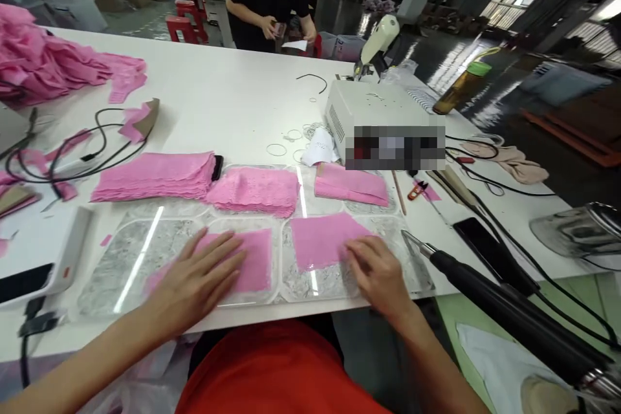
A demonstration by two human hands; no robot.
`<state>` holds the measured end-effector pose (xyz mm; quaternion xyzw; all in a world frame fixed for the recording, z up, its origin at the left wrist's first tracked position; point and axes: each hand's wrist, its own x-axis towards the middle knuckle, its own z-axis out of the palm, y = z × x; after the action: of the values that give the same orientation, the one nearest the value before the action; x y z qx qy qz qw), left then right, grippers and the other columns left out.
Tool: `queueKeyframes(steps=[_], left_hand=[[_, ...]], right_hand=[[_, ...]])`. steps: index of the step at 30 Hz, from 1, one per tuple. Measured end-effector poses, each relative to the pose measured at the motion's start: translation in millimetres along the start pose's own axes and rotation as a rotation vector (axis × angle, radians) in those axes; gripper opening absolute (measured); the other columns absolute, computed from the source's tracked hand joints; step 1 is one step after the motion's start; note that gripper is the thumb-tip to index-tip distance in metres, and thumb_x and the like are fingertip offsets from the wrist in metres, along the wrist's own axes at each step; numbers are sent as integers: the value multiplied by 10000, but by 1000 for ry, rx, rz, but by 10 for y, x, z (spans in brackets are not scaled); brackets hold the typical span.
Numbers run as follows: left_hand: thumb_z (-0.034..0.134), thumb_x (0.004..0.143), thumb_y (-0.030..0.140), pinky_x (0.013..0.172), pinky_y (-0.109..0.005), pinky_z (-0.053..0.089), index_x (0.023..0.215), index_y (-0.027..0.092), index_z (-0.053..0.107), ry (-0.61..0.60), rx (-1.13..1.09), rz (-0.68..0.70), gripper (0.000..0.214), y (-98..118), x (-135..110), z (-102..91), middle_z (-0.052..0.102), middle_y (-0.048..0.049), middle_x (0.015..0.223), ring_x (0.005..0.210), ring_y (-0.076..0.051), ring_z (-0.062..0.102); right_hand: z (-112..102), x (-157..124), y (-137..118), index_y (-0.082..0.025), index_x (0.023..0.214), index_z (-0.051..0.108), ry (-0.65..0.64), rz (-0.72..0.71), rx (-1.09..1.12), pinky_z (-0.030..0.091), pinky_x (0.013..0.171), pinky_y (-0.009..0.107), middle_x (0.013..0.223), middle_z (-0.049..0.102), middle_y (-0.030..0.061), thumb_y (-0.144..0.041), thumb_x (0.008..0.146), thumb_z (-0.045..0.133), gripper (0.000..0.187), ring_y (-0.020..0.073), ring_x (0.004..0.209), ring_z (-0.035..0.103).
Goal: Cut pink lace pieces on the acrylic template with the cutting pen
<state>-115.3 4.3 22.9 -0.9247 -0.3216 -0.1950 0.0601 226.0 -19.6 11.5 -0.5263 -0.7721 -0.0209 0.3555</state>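
Note:
My left hand lies flat with its fingers stretched over a pink fabric piece on a clear, marbled plastic mat. Part of that piece is hidden beneath the hand. At the right, my right hand has its fingers pinched together at the right edge of a second pink fabric piece, which lies flat on the mat. Behind both hands are a tall pink fabric stack, a middle fabric stack and a smaller folded fabric stack.
A black-handled tool with a metal tip juts in close to my right hand. Beyond the stacks stands a white machine box. A phone, orange snips and cables lie rightward. A co-worker stands across the table.

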Motion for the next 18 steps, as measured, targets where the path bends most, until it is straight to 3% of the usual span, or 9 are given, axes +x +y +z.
queueKeyframes(steps=[4,7,13,18], left_hand=[[389,991,246,1174,-489,204,1351,230,510,-120,-83,135,380,138,666,303,473,-67,1447,1387,-246,373],[443,981,327,1166,-528,206,1386,255,484,-199,-140,187,413,217,931,482,437,-76,1473,1403,-278,339],[417,987,396,1156,-491,224,1435,287,415,-204,-92,221,460,233,882,552,425,-60,1482,1383,-277,372],[391,996,397,1131,-452,246,1430,273,421,-169,-28,254,452,250,967,497,477,-59,1446,1319,-263,455]], right_hand=[[-212,-249,405,-210,1033,647,43,157,-163,563,785,372,951,666,70,-173,870,513,214,188,895,634],[-259,-361,511,-228,1077,650,38,200,-163,575,812,403,984,665,69,-161,874,474,276,197,930,639],[-239,-397,546,-233,1133,630,-38,227,-139,564,879,422,1081,644,80,-105,850,466,351,214,1026,618],[-265,-449,575,-221,1167,610,2,229,-114,550,911,406,1099,642,84,-83,861,449,373,209,1051,617]])
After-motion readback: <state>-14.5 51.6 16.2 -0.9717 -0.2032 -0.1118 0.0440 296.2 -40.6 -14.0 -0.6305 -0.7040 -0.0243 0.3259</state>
